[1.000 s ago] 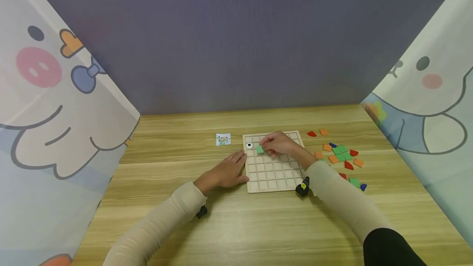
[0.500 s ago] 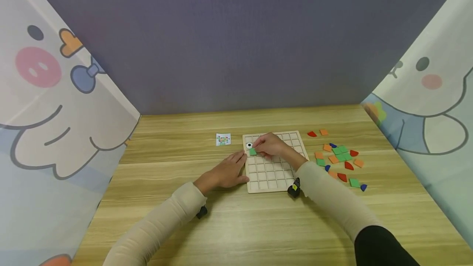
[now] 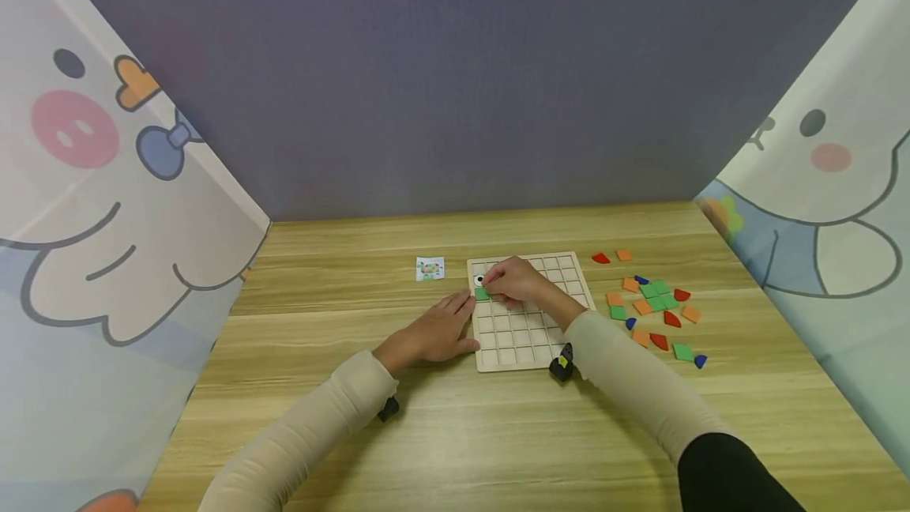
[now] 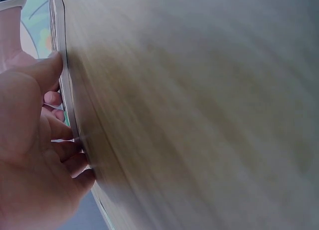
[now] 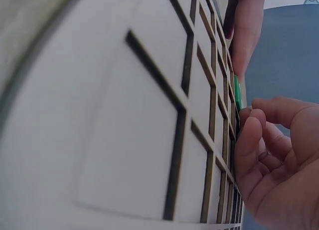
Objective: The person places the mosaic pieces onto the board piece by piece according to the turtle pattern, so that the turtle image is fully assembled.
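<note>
A pale wooden grid board (image 3: pixel 524 355) lies on the table. My right hand (image 3: pixel 517 281) is over its upper left part, thumb and index finger pinching the near edge of a green square tile (image 3: pixel 482 294). That tile lies flat in the left column, just below a white eye tile (image 3: pixel 479 280) with a black dot. In the right wrist view, the green tile (image 5: pixel 237 92) shows beyond the fingertips of the right hand (image 5: pixel 279 155). My left hand (image 3: pixel 442 329) rests against the board's left edge, fingers extended, thumb at the lower left.
A small printed card (image 3: pixel 430 268) lies left of the board. Scattered to the right are several green square tiles (image 3: pixel 654 302), orange squares (image 3: pixel 691 313), red quarter-round pieces (image 3: pixel 659 342) and blue half-round pieces (image 3: pixel 701 360). A grey panel (image 3: pixel 455 101) stands behind the wooden table (image 3: pixel 455 449).
My right hand has moved left across the board with the green tile, which now lies flat in the left column below the eye tile. The left hand has stayed still.
</note>
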Action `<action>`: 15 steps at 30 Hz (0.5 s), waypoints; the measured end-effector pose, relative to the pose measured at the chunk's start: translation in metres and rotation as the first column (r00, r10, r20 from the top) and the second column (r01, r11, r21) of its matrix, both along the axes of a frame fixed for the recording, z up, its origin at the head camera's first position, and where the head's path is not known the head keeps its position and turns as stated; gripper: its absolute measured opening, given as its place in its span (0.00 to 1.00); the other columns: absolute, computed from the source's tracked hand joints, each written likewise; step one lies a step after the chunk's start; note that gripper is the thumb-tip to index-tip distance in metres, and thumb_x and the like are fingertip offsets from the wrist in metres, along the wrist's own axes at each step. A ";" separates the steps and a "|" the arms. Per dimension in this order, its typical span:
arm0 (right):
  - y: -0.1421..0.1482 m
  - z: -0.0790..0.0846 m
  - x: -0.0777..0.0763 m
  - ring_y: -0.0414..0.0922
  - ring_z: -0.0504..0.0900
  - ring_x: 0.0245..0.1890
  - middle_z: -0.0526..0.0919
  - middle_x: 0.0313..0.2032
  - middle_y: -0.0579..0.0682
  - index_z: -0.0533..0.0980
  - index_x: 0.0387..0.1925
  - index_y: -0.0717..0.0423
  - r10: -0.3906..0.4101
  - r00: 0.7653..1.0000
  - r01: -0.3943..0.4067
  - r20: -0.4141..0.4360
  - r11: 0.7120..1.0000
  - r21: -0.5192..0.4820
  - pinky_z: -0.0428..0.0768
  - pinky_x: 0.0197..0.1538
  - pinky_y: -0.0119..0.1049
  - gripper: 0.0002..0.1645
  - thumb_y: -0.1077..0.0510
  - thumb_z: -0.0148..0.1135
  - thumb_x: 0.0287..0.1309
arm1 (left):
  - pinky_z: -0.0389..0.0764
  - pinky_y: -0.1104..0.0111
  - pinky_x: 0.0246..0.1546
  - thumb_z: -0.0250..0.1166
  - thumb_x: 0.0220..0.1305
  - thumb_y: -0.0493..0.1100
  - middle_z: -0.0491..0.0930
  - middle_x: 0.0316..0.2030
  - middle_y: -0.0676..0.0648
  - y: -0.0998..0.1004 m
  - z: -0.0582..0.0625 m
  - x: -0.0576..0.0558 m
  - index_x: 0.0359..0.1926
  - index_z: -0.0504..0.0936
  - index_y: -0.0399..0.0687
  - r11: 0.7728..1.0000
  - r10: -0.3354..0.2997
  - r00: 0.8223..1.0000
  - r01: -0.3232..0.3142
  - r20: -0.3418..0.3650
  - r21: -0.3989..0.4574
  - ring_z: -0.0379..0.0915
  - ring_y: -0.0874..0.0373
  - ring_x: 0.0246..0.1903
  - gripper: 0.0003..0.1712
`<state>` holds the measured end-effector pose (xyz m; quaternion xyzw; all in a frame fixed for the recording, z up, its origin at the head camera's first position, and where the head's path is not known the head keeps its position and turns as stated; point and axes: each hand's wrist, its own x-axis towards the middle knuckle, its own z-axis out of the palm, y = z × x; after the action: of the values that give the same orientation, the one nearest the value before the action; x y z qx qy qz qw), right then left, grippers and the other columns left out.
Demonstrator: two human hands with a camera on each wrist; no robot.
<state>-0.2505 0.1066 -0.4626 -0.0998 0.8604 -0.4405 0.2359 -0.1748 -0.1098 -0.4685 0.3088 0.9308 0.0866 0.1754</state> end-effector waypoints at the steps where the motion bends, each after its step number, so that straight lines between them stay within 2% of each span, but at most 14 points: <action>1: 0.000 0.000 0.000 0.40 0.79 0.22 0.81 0.24 0.48 0.85 0.47 0.52 0.002 1.000 -0.002 0.000 1.000 -0.001 0.82 0.28 0.32 0.11 0.54 0.64 0.68 | 0.51 0.51 0.80 0.54 0.75 0.65 0.39 0.82 0.40 0.000 0.000 0.000 0.82 0.43 0.39 1.000 0.000 1.000 0.000 0.000 -0.002 0.38 0.46 0.82 0.52; 15: 0.002 0.002 0.001 0.40 0.80 0.23 0.82 0.23 0.48 0.86 0.46 0.55 0.025 1.000 -0.025 0.000 1.000 0.010 0.84 0.30 0.33 0.11 0.56 0.62 0.69 | 0.51 0.52 0.80 0.54 0.75 0.65 0.40 0.82 0.39 -0.001 0.000 -0.001 0.81 0.43 0.39 1.000 -0.008 1.000 0.008 -0.003 -0.001 0.38 0.46 0.82 0.52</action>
<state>-0.2499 0.1089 -0.4605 -0.1096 0.8612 -0.4334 0.2418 -0.1754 -0.1103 -0.4686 0.3123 0.9299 0.0851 0.1747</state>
